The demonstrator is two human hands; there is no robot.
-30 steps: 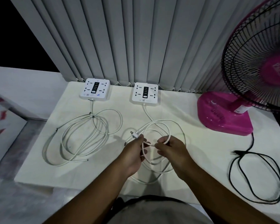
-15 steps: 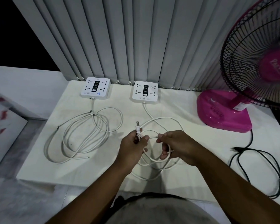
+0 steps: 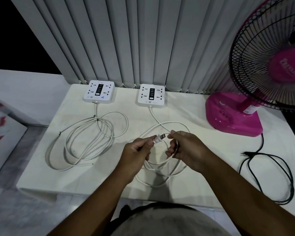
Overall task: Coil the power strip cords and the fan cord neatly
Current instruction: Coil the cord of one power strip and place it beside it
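Over the white table (image 3: 92,181), the left hand (image 3: 136,154) is pinching the plug (image 3: 158,139) and the right hand (image 3: 186,149) is gripping the strip's cord (image 3: 169,123); another loop seems next.

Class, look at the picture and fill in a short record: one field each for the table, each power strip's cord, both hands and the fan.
Table: white, set against grey blinds
Left power strip cord: loose loops on the table, untouched
Right power strip cord: loosely looped, held in both hands
Left hand: pinches the plug of that cord
Right hand: grips a loop of the same cord
Fan: pink, at the right; its black cord lies loose on the table
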